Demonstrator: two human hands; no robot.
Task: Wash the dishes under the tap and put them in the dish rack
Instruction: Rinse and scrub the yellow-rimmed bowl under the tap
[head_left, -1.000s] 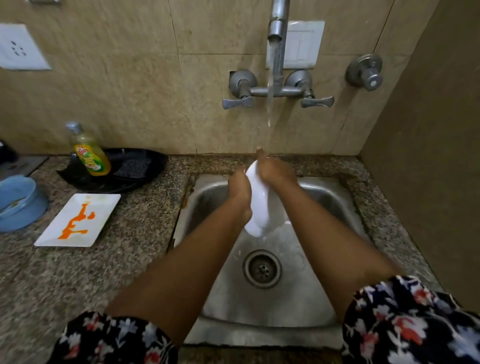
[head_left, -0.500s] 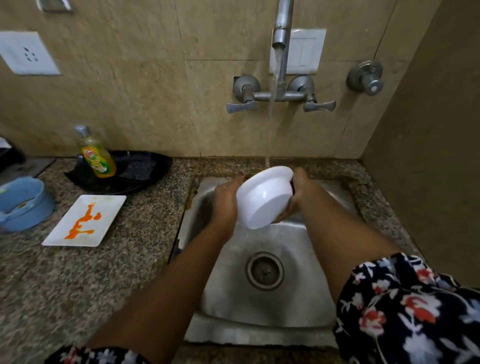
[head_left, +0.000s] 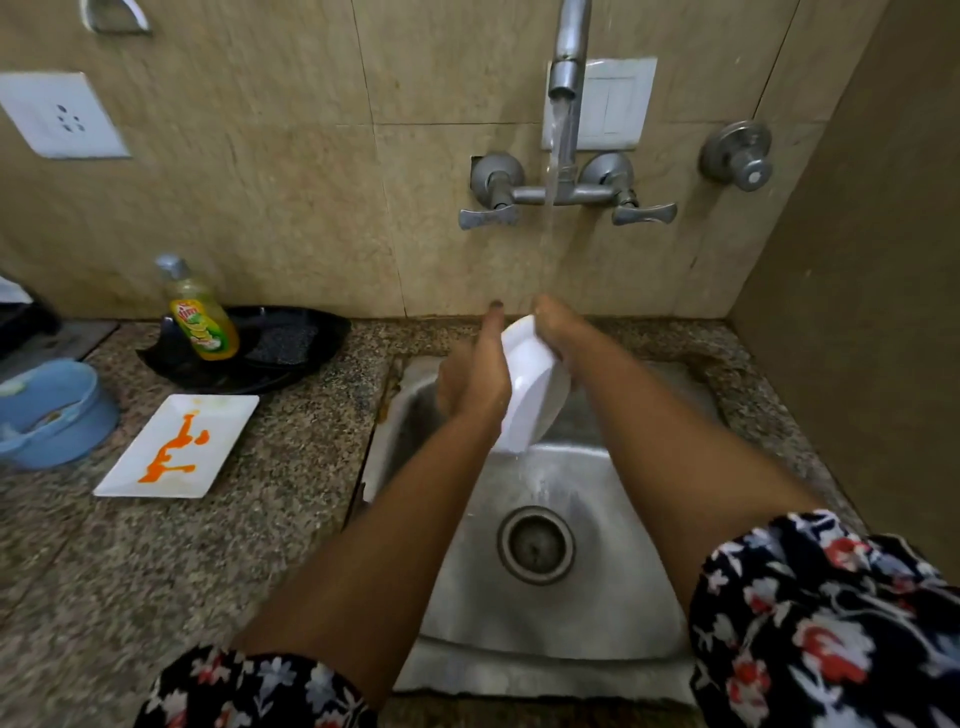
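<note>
Rinsing: white bowl (head_left: 532, 395) held on edge under the running water, both hands on it, over the sink (head_left: 597, 639).
Left fingers: left hand (head_left: 475, 382) lies flat against the bowl's left face, fingers straight and pointing away from the camera, one fingertip showing above the rim; pressing, not curled round it as far as visible.
Right fingers: right hand (head_left: 558, 332) wraps the bowl's top-right rim, fingers bent over the edge; the far side of the grip is hidden.
Bowl position: between the two hands, tilted nearly vertical, above the back half of the sink, water running off its lower edge.
Tap: tap (head_left: 566, 67) is on, stream falls right onto the hands and the bowl rim.
Done so far: judged only this bowl is in washing, looks clean white, no food marks visible.
Left to wash: white rectangular plate (head_left: 176, 447) with orange sauce smear sits on the counter (head_left: 234, 545), left of the sink; blue bowl (head_left: 52, 413) further left, seems to have residue inside.
Other: soap bottle (head_left: 200, 317) stands in a black tray (head_left: 291, 353) with a dark scrubber, behind the plate.
Dish rack: not in view, cannot tell where it is.
Progress: early, judged one item mid-rinse, at least two more unwashed, nothing racked that the view shows.
</note>
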